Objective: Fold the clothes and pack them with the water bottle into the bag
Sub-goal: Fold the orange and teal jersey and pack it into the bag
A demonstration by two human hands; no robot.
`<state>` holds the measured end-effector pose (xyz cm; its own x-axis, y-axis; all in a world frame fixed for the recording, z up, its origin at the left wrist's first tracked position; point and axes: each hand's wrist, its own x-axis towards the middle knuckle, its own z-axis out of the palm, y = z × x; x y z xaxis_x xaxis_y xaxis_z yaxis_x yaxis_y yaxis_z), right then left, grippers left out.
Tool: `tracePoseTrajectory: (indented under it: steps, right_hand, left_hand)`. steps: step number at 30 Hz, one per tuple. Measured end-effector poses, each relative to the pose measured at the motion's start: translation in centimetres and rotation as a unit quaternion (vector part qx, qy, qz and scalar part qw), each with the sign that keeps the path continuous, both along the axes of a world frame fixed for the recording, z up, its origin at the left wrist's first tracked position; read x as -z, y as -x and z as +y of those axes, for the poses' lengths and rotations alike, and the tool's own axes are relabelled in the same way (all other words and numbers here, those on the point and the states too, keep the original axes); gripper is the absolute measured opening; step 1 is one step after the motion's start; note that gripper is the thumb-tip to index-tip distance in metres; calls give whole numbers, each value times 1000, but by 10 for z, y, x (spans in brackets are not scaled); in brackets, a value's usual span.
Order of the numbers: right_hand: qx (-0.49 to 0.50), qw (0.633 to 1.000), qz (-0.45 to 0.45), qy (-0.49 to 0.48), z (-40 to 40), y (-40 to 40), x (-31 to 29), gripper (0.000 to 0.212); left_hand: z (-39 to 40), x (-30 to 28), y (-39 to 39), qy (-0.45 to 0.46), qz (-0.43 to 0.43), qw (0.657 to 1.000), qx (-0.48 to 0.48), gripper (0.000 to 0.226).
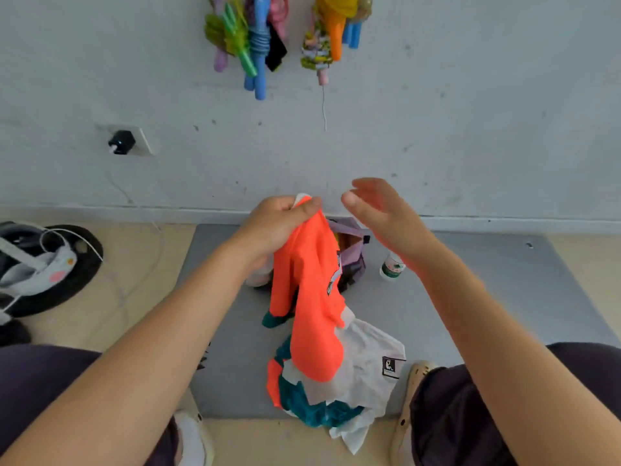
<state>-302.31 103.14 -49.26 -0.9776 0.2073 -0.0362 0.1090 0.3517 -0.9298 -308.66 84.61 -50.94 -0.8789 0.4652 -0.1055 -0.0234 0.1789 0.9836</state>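
A grey mat (487,297) lies on the floor against a pale wall (470,129). A black round base (80,264) with white cables sits at the mat's left; bundles of coloured ropes (255,38) hang on the wall above. The orange, teal and white garment (312,297) hangs with its long axis vertical, its lower end heaped on the mat's near edge. The left hand (279,223) pinches its top edge. The right hand (379,213) hovers just beside, fingers relaxed and spread, holding nothing. The garment covers most of the purple bag (353,250) behind it. The right forearm hides the upper part of the water bottle (391,267), which stands just right of the bag.
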Motion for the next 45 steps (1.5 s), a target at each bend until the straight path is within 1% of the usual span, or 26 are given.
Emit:
tracePoseTrajectory:
  steps: [2,4,5,7,8,9,11,13,14,15,17,19,21,23,25,27,29,30,32,34,35,38,39,40,43,45]
  right_hand:
    - [-149,989,-14,1,-12,-14,-13,59]
    - [-235,969,-62,-38,-23,-24,-15,49]
    - [-238,967,-75,-47,-27,-27,-14,40]
    - [-212,975,-67,-19,-30,-30,-8,17]
    - [-191,980,-58,2,-30,-30,-6,15]
    - [-169,984,-51,28,-27,-31,-3,19]
    - [-120,987,-39,104,-23,-30,3,35]
    - [-70,986,-32,147,-17,-26,8,43]
    - [-47,986,-35,156,-12,-23,11,41]
    - [-24,987,-39,153,-6,-21,13,37]
    - [17,995,-42,86,8,-15,17,33]
    - [68,995,-44,-59,21,-9,24,36]
    - [118,976,-23,-183,25,-8,33,40]
    - [107,973,25,-201,18,-13,36,41]
    - [3,990,2,-144,8,-20,34,43]
    - [-135,987,-67,-47,-10,-32,31,55]
    - [-202,973,-111,-12,-26,-42,35,63]
    - [-214,970,-118,-7,-31,-46,37,58]
    - [-216,968,-126,23,-34,-50,41,35]
    - [-203,968,-129,64,-29,-51,37,27]
    - [-191,970,-122,85,-26,-51,34,30]
    - [-153,967,-77,187,-15,-49,31,39]
    - [-137,961,-67,229,-12,-49,30,41]
    - [-121,954,-62,266,-9,-48,30,41]
    - [-77,939,-54,330,-7,-46,30,31]
    - [-50,937,-50,343,-9,-45,30,28]
  left_hand:
    - [-5,-26,-4,-67,-22,997,9,25]
    - [-11,-44,-10,-128,-38,990,42,18]
    - [-13,-48,-13,-147,-39,987,58,18]
    - [-18,-43,-19,-170,-43,980,90,16]
    - [-21,-36,-21,-164,-39,980,103,20]
    - [-25,-27,-22,-142,-33,983,115,32]
    - [-35,-5,-22,-40,-34,988,144,52]
    - [-39,17,-25,99,-64,966,230,44]
    - [-38,27,-27,146,-85,949,266,35]
    - [-36,35,-29,164,-98,942,276,27]
    - [-32,43,-29,148,-101,950,255,24]
    - [-28,42,-28,106,-105,964,221,37]
    - [-27,38,-26,58,-119,974,184,41]
    - [-25,35,-25,6,-131,981,145,32]
    - [-20,30,-27,-38,-141,983,109,23]
    - [-14,26,-31,-70,-152,982,86,22]
    - [-12,22,-33,-97,-171,977,80,30]
    - [-12,20,-33,-105,-177,975,81,37]
    - [-14,16,-32,-87,-172,978,83,62]
    - [-18,13,-30,-57,-169,979,99,81]
    - [-19,10,-30,-49,-172,976,120,80]
    - [-23,7,-30,-46,-189,966,168,54]
    - [-23,6,-30,-49,-189,965,173,51]
    - [-24,7,-30,-55,-186,965,176,57]
    - [-24,9,-34,-47,-154,971,177,92]
    - [-23,8,-37,-29,-100,984,148,92]
